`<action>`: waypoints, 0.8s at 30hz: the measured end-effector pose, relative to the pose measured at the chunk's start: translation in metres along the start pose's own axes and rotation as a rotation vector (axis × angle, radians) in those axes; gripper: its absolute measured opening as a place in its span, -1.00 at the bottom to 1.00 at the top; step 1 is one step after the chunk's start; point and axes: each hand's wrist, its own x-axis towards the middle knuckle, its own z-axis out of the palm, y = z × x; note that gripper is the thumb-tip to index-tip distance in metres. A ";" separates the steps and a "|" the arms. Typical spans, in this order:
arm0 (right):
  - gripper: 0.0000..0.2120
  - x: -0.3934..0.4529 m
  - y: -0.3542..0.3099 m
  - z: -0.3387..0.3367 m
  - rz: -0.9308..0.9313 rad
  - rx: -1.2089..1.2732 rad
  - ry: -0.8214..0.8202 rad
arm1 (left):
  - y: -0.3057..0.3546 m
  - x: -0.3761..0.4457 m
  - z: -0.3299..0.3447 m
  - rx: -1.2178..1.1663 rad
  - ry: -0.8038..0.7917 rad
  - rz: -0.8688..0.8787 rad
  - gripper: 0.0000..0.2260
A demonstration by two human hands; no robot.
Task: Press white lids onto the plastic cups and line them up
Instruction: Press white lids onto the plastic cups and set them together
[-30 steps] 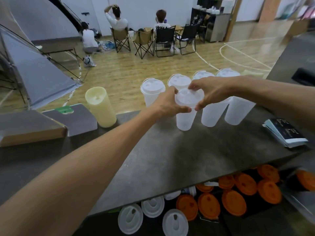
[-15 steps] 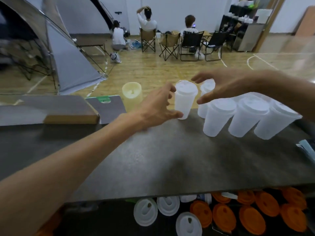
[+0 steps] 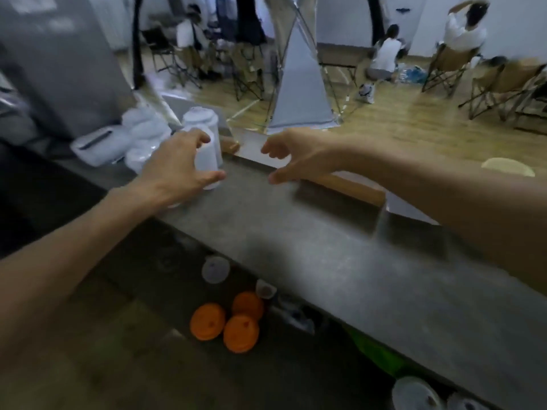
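Here left hand [image 3: 177, 170] grips a plastic cup [image 3: 207, 161]; right hand [image 3: 299, 156] loosely curled, holding nothing

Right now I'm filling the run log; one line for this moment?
left hand: grips plastic cup on counter | right hand: empty, beside | orange lids: below

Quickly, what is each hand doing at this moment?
Left hand: fingers curled round a plastic cup on the counter.
Right hand: loosely curled, holding nothing.
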 end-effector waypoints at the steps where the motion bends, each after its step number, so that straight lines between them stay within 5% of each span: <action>1: -0.38 0.027 -0.014 0.007 -0.022 -0.011 0.005 | -0.024 0.002 -0.005 0.038 0.020 -0.048 -0.35; 8: -0.38 0.155 -0.080 0.050 -0.064 0.029 0.124 | -0.132 0.027 -0.011 0.038 0.007 -0.281 -0.22; 13: -0.52 0.186 -0.104 0.083 -0.089 0.050 0.158 | -0.142 0.031 0.004 -0.125 -0.026 -0.075 -0.55; 17: -0.57 0.181 -0.101 0.089 -0.093 0.119 0.165 | -0.143 0.024 0.011 -0.147 0.135 -0.126 -0.52; 24: -0.61 0.096 -0.058 0.070 -0.075 0.355 0.212 | -0.096 -0.003 0.020 -0.240 0.054 -0.039 -0.35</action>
